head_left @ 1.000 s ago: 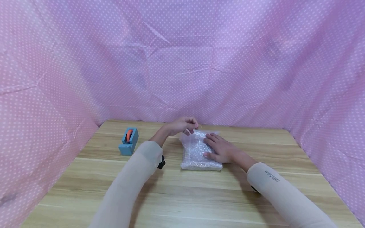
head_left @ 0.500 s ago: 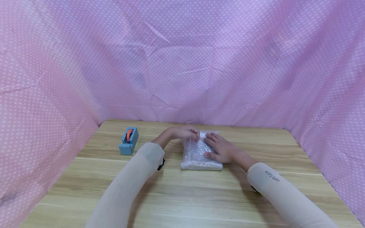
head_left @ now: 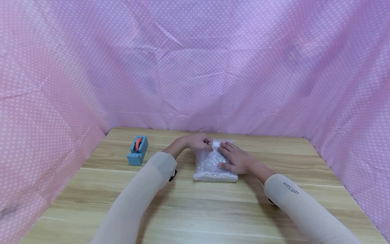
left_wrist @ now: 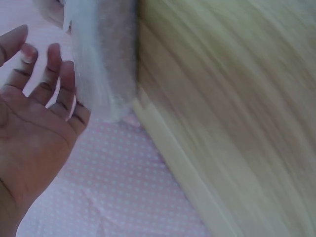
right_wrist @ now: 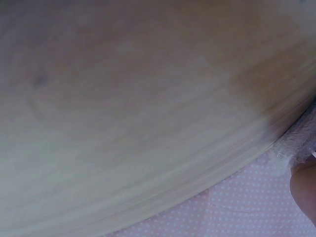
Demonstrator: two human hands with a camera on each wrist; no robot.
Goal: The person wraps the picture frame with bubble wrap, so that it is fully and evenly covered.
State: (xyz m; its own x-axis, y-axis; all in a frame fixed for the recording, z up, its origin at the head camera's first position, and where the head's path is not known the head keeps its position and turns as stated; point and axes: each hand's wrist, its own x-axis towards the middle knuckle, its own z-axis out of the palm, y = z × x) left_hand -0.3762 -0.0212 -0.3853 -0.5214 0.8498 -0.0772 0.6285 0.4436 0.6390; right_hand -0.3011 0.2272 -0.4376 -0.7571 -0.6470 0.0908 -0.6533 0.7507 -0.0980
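A flat package in bubble wrap (head_left: 210,166) lies near the back middle of the table. My left hand (head_left: 198,141) is at its far left corner, fingers bent in the head view. In the left wrist view the left hand (left_wrist: 37,118) has loosely bent, spread fingers beside the bubble wrap's edge (left_wrist: 103,64); nothing shows in the palm. My right hand (head_left: 236,159) lies flat on the package's right half, fingers spread. The right wrist view catches only a bit of the right hand (right_wrist: 303,190) by the wrap (right_wrist: 294,145).
A blue tape dispenser (head_left: 135,157) with an orange core (head_left: 138,144) stands at the left of the wooden table (head_left: 195,210). Pink dotted cloth (head_left: 195,67) hangs close behind the table and along both sides.
Over the second, my left hand has come down from above the package's far edge to its far left corner, then shifted only slightly. My right hand and the package have stayed in place.
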